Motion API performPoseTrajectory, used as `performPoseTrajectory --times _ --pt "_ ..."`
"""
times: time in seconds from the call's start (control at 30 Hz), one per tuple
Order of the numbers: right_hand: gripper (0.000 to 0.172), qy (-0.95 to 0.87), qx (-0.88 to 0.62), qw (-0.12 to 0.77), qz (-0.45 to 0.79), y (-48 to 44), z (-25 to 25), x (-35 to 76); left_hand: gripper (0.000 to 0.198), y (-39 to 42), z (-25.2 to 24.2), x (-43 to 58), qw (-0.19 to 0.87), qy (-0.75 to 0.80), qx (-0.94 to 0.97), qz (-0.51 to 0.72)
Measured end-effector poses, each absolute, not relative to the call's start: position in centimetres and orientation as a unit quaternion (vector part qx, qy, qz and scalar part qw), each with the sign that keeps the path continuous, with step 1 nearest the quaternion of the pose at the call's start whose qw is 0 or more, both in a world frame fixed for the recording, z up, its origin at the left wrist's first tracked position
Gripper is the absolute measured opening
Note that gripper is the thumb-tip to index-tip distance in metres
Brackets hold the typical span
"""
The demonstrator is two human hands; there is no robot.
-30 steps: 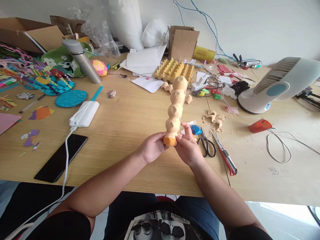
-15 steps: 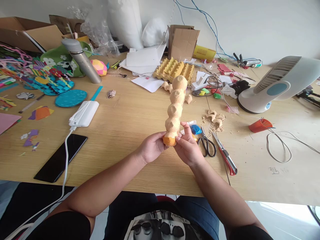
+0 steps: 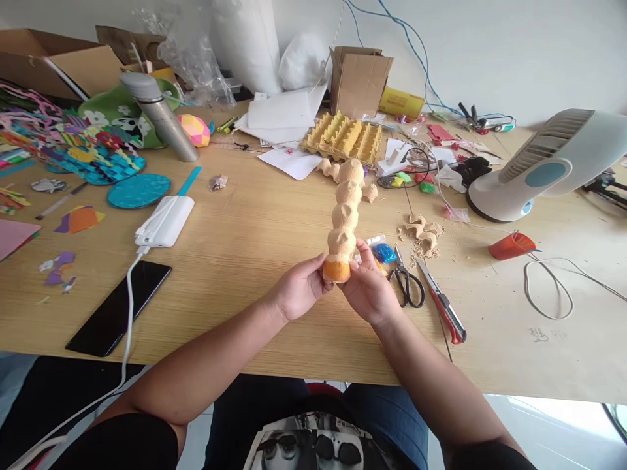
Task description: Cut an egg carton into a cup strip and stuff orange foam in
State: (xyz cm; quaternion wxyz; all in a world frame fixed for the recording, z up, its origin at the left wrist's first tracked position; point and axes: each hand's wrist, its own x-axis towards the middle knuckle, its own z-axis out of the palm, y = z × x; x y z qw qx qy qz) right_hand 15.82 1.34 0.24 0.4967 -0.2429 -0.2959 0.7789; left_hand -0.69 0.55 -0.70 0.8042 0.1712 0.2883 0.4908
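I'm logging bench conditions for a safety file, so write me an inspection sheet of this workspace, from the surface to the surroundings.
Surface: wooden table, handwriting at its right side.
Work in hand: bumpy carton strip, orange at its near end.
Hands: left hand and right hand both grip the strip's near end.
Clutter: box cutter with blade out, beside scissors; carton scraps with loose shavings; yellow egg tray farther back.
Cables: white cable runs from power bank across phone and over the near edge; blue cables hang against the wall.
Surroundings: fan at right, cardboard box at back; co-workers: nothing seen.
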Motion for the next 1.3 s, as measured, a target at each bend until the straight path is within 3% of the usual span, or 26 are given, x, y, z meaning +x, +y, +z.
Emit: performPoseTrajectory --times 0.47,1.0,1.3 --pt "0.062 -0.257 -0.255 0.515 0.777 1.37 -0.48 15.60 0.037 0.55 -1.18 -1.02 0.778 0.306 0.269 0.479" --pt "0.090 -0.279 -0.264 0.475 0.792 1.07 -0.31 15.48 0.029 0.33 -1.01 -0.49 0.727 0.341 0.338 0.491" --pt "0.092 -0.294 -0.251 0.480 0.788 1.13 0.24 15.59 0.026 0.21 -1.61 -0.56 0.707 0.323 0.373 0.507"
